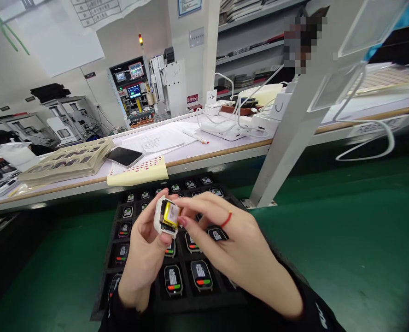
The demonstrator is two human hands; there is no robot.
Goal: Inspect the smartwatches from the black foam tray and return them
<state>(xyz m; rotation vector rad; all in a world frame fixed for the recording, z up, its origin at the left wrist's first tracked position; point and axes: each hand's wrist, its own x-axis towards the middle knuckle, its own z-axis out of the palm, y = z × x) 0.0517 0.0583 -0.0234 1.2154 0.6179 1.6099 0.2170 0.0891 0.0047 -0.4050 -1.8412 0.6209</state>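
My left hand (pixel 144 251) is closed round a small white watch case (pixel 163 216) with a yellow-wrapped battery showing inside it. My right hand (pixel 232 251), with a red ring on one finger, pinches at the battery side of the same case with fingertips together. Both hands hover above a black foam tray (pixel 104 286) that holds several dark smartwatch bodies (pixel 201 275) with lit screens in rows of pockets. The tray lies on a green belt (pixel 346 249).
A white bench (pixel 190 152) runs behind the belt with a phone (pixel 123 157), a yellow sheet of red dots (pixel 138 171), stacked clear trays (pixel 66 161), a pen and white chargers with cables (pixel 225 127). A slanted white post (pixel 287 138) stands right. Another person sits beyond it.
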